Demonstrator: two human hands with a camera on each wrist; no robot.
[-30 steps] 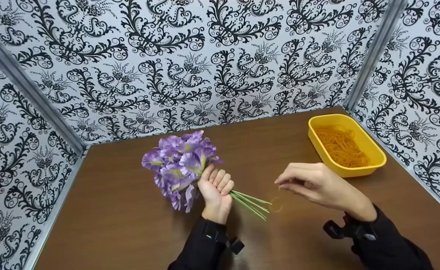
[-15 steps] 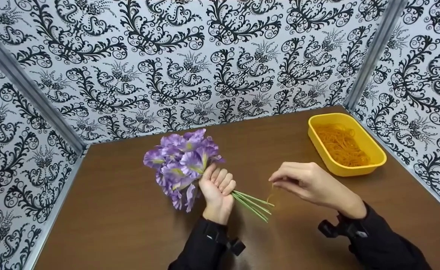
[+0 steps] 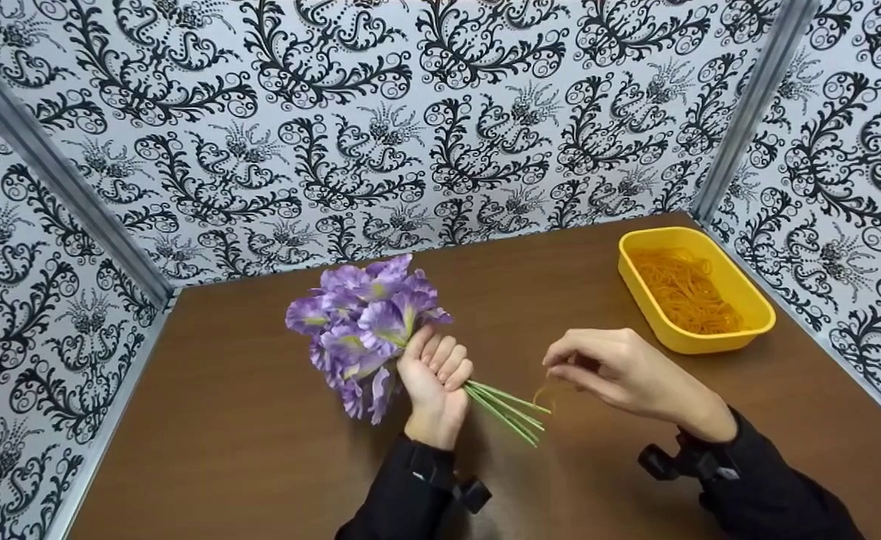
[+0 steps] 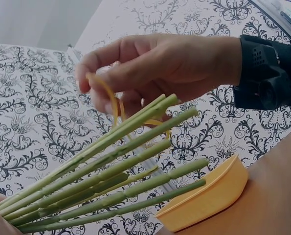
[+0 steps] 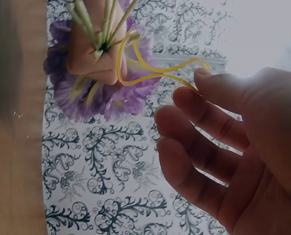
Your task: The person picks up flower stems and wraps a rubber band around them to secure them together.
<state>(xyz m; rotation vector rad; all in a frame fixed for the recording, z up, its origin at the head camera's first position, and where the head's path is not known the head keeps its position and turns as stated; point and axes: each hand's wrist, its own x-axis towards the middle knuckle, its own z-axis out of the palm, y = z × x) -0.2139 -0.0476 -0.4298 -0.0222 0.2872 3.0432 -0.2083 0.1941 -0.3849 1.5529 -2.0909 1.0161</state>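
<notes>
A left hand [image 3: 437, 379] grips purple irises [image 3: 373, 330] by their green stems [image 4: 86, 182]; the right hand [image 3: 628, 371] pinches a yellow rubber band [image 5: 157, 75] near the stems' ends

A brown tabletop [image 3: 245, 397], smooth and faintly wood-grained, with a soft sheen in front of the seated worker's place. Directly on it, near the far right corner, stands an open yellow tub [image 3: 711, 343], round-cornered.
</notes>
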